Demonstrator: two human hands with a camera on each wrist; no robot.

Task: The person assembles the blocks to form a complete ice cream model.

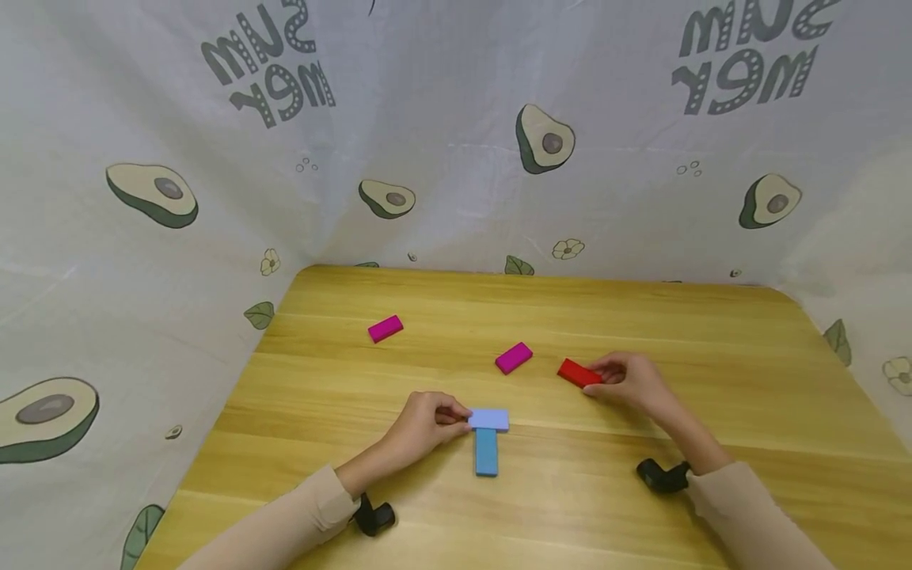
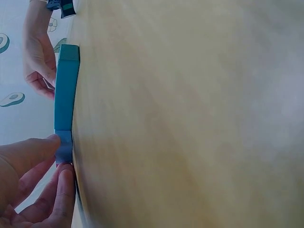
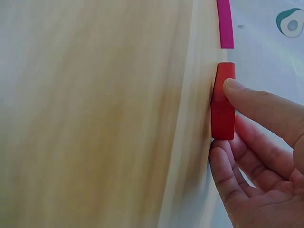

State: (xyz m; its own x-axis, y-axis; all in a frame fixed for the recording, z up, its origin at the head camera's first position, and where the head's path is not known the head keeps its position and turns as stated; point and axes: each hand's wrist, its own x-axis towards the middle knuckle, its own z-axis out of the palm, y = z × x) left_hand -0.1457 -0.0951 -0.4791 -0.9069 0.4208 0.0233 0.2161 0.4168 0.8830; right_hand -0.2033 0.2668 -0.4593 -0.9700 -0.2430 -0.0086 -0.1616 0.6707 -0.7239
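Observation:
Between thumb and fingers, my left hand (image 1: 426,423) pinches the left end of a lavender block (image 1: 490,419). This block lies crosswise against the top end of a blue block (image 1: 487,453), so the two make a T on the table. In the left wrist view the blue block (image 2: 66,90) looks teal, with the lavender block (image 2: 63,148) at its end. Over to the right, my right hand (image 1: 627,380) grips one end of a red block (image 1: 579,373). The right wrist view shows the thumb on the side of the red block (image 3: 223,111) and fingers at its end.
Two magenta blocks lie further back on the wooden table (image 1: 641,317): one magenta block (image 1: 514,358) left of the red one, another magenta block (image 1: 385,328) farther left. Black wrist devices are at each cuff. A white curtain (image 1: 456,119) with avocado prints hangs behind and beside the table.

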